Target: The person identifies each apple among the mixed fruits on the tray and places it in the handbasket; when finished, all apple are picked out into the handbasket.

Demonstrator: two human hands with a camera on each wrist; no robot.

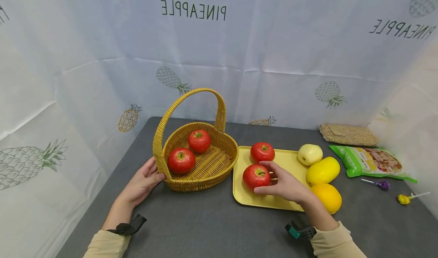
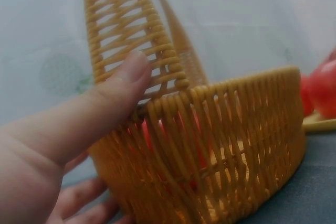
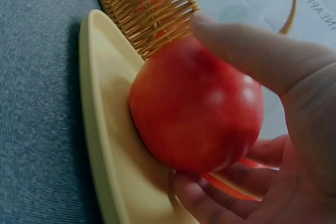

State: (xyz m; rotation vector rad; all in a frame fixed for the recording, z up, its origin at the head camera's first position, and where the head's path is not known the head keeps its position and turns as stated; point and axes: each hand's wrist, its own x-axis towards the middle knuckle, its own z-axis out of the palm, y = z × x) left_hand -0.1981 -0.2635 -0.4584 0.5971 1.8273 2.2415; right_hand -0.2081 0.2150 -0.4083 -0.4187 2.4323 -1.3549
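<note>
Head view, and a red apple is being clasped over the tray by the right grip, right of centre; left of centre, the basket is held by the left grip!

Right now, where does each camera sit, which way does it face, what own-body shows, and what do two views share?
Head: on the person's head, facing forward and down at the basket and tray; left hand, right hand and sleeves show.
Left wrist: on that wrist, facing the basket's woven side and handle; thumb and fingers show.
Right wrist: on that wrist, facing the red apple in the right hand; thumb and fingers show.
Shared: both wrist views catch the basket and part of the tray.
</note>
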